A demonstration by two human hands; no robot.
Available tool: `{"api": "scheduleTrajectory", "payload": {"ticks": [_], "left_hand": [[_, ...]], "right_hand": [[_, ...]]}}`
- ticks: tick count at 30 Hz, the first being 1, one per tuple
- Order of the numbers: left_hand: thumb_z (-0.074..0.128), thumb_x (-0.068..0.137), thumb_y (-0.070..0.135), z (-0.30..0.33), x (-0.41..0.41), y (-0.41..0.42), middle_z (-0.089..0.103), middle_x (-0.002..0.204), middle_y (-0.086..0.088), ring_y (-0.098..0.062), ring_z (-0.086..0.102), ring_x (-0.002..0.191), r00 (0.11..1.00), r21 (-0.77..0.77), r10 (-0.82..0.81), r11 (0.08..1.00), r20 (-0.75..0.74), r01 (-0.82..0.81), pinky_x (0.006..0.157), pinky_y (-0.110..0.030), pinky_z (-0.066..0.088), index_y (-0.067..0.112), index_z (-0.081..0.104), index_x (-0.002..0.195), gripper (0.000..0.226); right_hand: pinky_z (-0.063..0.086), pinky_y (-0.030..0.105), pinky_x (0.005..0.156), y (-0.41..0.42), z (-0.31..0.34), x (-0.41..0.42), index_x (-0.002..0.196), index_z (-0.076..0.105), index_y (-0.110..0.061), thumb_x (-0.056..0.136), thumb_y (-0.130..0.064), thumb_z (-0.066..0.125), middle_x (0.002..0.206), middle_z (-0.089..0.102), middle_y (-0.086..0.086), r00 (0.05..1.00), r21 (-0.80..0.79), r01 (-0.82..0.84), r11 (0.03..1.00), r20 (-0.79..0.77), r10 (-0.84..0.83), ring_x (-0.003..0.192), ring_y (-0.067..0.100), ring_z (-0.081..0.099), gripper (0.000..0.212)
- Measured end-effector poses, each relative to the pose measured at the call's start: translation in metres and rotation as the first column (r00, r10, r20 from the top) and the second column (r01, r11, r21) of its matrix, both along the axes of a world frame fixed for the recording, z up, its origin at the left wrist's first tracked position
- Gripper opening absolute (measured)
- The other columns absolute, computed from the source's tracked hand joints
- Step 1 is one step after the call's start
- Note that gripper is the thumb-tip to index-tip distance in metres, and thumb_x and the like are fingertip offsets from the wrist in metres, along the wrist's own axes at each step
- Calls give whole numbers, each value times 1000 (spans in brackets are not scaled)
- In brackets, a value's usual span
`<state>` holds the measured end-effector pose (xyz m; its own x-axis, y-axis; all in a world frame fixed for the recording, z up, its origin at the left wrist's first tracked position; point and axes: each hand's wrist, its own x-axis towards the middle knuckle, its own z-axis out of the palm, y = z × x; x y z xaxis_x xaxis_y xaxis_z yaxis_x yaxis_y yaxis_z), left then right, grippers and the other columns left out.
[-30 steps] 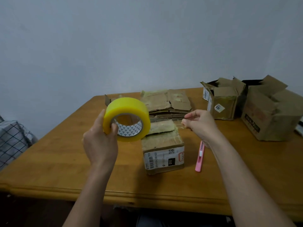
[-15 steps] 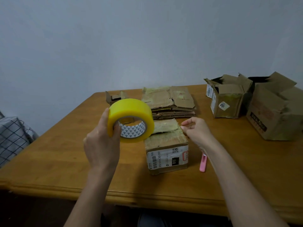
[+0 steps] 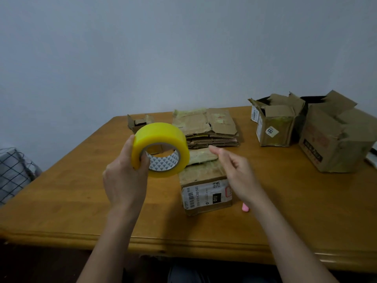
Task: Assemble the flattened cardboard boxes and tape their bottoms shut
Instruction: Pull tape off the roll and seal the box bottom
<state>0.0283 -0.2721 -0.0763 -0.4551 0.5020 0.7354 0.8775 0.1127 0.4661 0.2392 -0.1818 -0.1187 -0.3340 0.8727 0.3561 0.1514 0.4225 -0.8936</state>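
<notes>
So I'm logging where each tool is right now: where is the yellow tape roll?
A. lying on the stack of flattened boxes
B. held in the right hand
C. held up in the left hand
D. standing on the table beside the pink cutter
C: the left hand grips the yellow tape roll in the air above the table, thumb hooked into its core; the right hand holds nothing.

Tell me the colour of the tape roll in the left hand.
Yellow tape roll, its inner core patterned with small triangles; head view.
</notes>
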Motion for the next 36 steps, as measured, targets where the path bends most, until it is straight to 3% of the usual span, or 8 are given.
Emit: {"api": "scheduleTrajectory", "payload": {"ticks": [6, 9, 17, 21, 26, 29, 33, 36], "left_hand": [[67, 89, 16, -7, 4, 6, 58, 114, -1, -14, 50, 89, 970, 45, -122, 992, 210, 115, 73, -37, 47, 26, 49, 138, 52], [66, 90, 8, -5, 8, 8, 54, 110, 11, -7, 50, 94, 960, 93, -174, 983, 220, 157, 75, -28, 43, 21, 50, 139, 54], [67, 89, 7, -29, -18, -17, 69, 115, -14, -10, 51, 90, 960, 26, -89, 996, 266, 85, 73, -29, 40, 22, 56, 137, 51], [67, 88, 5, -41, -27, -23, 68, 116, -12, -11, 53, 90, 959, 35, -88, 996, 268, 81, 71, -30, 42, 22, 55, 137, 53], [67, 88, 5, -51, -33, -27, 60, 112, 7, -9, 56, 94, 945, 44, -107, 994, 309, 98, 75, -29, 45, 22, 53, 139, 55], [69, 85, 2, -63, -32, -26, 59, 97, 10, 1, 53, 72, 941, 10, -109, 994, 321, 111, 69, -28, 45, 18, 55, 137, 56], [74, 80, 14, -76, -41, -24, 59, 112, 4, -21, 63, 101, 915, -111, -149, 973, 375, 204, 79, -37, 53, 14, 55, 127, 50], [62, 74, 48, -60, -42, -27, 52, 127, 12, 0, 51, 111, 842, -136, -349, 890, 412, 435, 82, -20, 46, 26, 45, 120, 54]], "right_hand": [[19, 12, 111, -1, -6, 4, 139, 50, -15, 88, -68, 45, 148, 42, -7, 958, 191, -82, 978, 285, 25, 139, -2, 27, 74], [23, 25, 116, 2, -7, 6, 141, 47, -16, 86, -73, 39, 149, 41, -5, 935, 221, -96, 970, 353, 12, 141, 1, 27, 80], [23, 30, 119, 5, -2, 12, 137, 52, -17, 85, -78, 24, 147, 46, -5, 879, 259, -48, 965, 469, -82, 139, 0, 31, 85], [6, 27, 118, -16, 16, -16, 141, 46, -11, 92, -65, 11, 153, 37, 2, 656, 415, -55, 908, 700, -280, 143, 11, 29, 81], [2, 26, 116, -22, 5, -28, 151, 28, -18, 82, -75, -12, 158, 26, 3, 630, 439, -83, 895, 719, -295, 146, 12, 21, 99], [1, 29, 118, -17, 8, -24, 151, 29, -21, 75, -83, -13, 159, 25, -1, 608, 425, -86, 901, 739, -290, 146, 8, 20, 106], [-1, 43, 122, -26, 12, -38, 152, 27, -15, 74, -89, -1, 160, 23, 4, 509, 429, -44, 902, 787, -349, 148, 13, 16, 112], [3, 37, 120, -30, 9, -52, 151, 27, -9, 88, -73, 11, 159, 24, 11, 523, 447, -9, 894, 764, -377, 148, 19, 18, 92]]}}
